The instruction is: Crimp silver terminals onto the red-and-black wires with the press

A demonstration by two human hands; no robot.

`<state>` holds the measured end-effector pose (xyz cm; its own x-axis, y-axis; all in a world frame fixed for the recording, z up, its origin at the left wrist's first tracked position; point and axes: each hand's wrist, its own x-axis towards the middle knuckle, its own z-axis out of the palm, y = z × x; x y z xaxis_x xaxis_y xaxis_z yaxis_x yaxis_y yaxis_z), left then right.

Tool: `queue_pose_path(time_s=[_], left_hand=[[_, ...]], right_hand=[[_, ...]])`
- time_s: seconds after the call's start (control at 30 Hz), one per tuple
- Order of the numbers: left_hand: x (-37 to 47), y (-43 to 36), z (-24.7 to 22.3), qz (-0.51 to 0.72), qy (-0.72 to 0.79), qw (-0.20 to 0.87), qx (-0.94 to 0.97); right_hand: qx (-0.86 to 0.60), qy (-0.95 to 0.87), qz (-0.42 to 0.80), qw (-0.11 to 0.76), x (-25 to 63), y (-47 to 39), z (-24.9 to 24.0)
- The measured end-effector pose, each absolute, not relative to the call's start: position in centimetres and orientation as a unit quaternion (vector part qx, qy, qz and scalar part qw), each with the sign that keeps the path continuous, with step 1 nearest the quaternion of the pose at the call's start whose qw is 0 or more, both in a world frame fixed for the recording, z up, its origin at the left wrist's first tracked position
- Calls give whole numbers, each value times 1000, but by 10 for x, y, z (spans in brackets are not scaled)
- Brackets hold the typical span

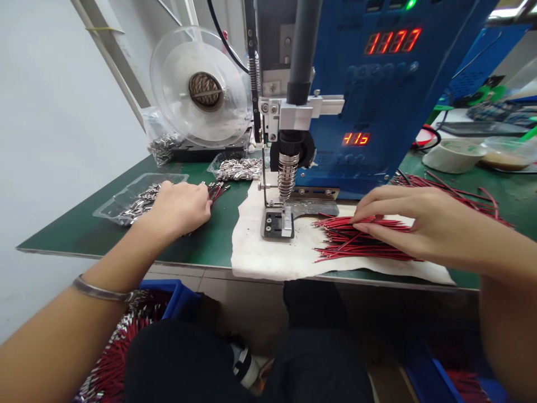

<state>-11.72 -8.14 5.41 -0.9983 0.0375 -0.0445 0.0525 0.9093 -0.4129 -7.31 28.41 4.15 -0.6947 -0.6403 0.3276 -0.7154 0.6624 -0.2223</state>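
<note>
My left hand (178, 210) is closed, its fingers curled down out of sight, beside a clear plastic tray (109, 211) of small metal terminals (140, 206). Short red and black wires with metal ends (218, 191) show just past its fingertips; whether it grips them is hidden. On the right, my right hand (403, 221) pinches at a pile of short red and black wires (364, 249) lying on white paper. Between my hands stands a soldering machine, its spring-wrapped tip (288, 174) above a small black fixture (273, 225) with a pale metal block.
The machine's blue housing (356, 106) shows red digits. Behind are a solder-wire reel (180, 73), a second terminal tray (237, 169) and a bag of terminals (163, 146). More red wires (461, 193) lie right. Below the table edge, a blue bin (178, 299) holds wires.
</note>
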Motion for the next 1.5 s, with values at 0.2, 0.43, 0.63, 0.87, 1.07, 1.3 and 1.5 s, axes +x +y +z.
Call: queue_pose_path(time_s=[0.2, 0.43, 0.63, 0.87, 1.07, 1.3, 1.5], left_hand=[[-90, -86, 64, -42, 997, -65, 3], [-7, -36, 44, 217, 929, -245, 172], [13, -10, 21, 231, 888, -320, 236], [15, -4, 12, 234, 869, -355, 254], [18, 1, 12, 218, 857, -378, 276], [0, -10, 14, 461, 837, -275, 106], [-59, -26, 2, 634, 737, -234, 22]], right_hand=[[324, -894, 256, 172, -57, 252, 50], [271, -859, 434, 22, -25, 195, 38], [250, -805, 533, -74, -13, 182, 18], [204, -784, 581, -75, -12, 182, 12], [202, -787, 579, -60, -11, 176, 17], [255, -833, 488, -64, -21, 200, 47], [342, -879, 313, -111, -64, 227, 79]])
